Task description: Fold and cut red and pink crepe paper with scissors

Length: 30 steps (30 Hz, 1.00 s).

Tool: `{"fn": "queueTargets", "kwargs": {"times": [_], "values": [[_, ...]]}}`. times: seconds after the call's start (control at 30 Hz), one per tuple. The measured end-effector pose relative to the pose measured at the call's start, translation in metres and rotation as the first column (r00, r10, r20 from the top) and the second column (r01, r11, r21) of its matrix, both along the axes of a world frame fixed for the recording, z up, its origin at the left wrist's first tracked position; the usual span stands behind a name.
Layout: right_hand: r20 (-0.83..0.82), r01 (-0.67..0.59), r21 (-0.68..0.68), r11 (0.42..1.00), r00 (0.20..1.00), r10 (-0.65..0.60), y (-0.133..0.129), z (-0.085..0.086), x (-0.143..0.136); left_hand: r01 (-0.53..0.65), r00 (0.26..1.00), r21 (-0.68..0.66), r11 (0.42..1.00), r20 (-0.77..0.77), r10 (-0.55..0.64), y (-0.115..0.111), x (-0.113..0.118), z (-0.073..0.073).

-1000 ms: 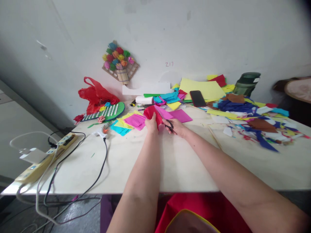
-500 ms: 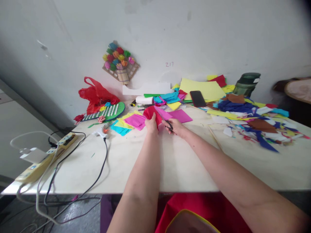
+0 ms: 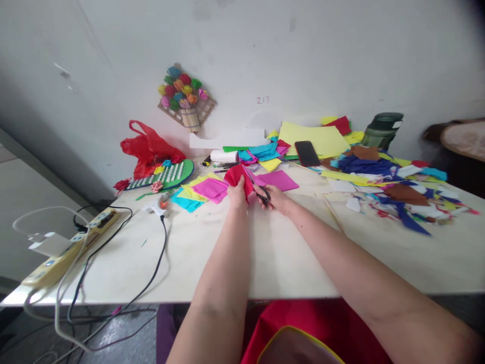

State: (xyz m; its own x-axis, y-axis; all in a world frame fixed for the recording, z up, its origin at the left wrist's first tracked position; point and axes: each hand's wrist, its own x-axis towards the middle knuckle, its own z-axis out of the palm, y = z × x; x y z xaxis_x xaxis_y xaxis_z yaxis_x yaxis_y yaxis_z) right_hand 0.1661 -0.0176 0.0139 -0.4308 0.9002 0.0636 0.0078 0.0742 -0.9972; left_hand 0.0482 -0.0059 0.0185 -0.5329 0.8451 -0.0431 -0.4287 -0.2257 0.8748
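Note:
My left hand (image 3: pixel 237 193) pinches a red sheet of paper (image 3: pixel 237 174), held up a little above the table. From the right, my right hand (image 3: pixel 276 199) grips a pair of scissors (image 3: pixel 264 196) by its dark handles. The blades point up and away along the red paper's right edge; whether they are cutting into it I cannot tell. Magenta paper (image 3: pixel 280 179) lies flat behind my right hand. Left of my left hand, more magenta sheets (image 3: pixel 211 189) overlap yellow sheets (image 3: pixel 187 192) and blue ones (image 3: pixel 186 202).
A glue gun (image 3: pixel 156 205) with a trailing cord and a power strip (image 3: pixel 71 250) lie at left. Behind are a red plastic bag (image 3: pixel 147 149), a green decorated board (image 3: pixel 170 174) and a phone (image 3: pixel 307 153). Paper scraps (image 3: pixel 405 194) and a green-lidded jar (image 3: pixel 383 130) fill the right.
The scissors' handles look further apart, and less pink paper shows beside the blades. Both hands stay in nearly the same place, still holding the red paper and the scissors.

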Motion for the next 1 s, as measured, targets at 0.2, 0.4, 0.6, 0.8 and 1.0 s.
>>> {"fn": "queueTargets", "kwargs": {"times": [0.2,0.4,0.6,0.8,1.0], "values": [[0.002,0.013,-0.009,1.000,1.000,-0.013,0.001,0.000,0.001,0.018,1.000,0.045,0.999,-0.016,-0.018,0.003,0.001,-0.005],[0.002,0.039,-0.013,0.999,0.999,-0.038,-0.002,0.005,0.001,0.035,0.999,0.045,0.998,-0.034,-0.033,0.010,0.002,-0.011],[0.010,0.035,0.002,0.999,0.999,-0.035,-0.001,0.005,0.001,0.041,0.998,0.057,0.998,-0.044,-0.038,0.010,0.002,-0.012],[-0.005,0.030,-0.004,1.000,1.000,-0.030,0.000,0.003,0.002,0.036,0.999,0.042,0.998,-0.034,-0.035,0.009,0.003,-0.010],[-0.036,0.047,-0.018,0.999,0.998,-0.048,-0.001,0.004,0.000,0.028,0.999,0.036,0.999,-0.023,-0.027,0.009,0.002,-0.010]]}}
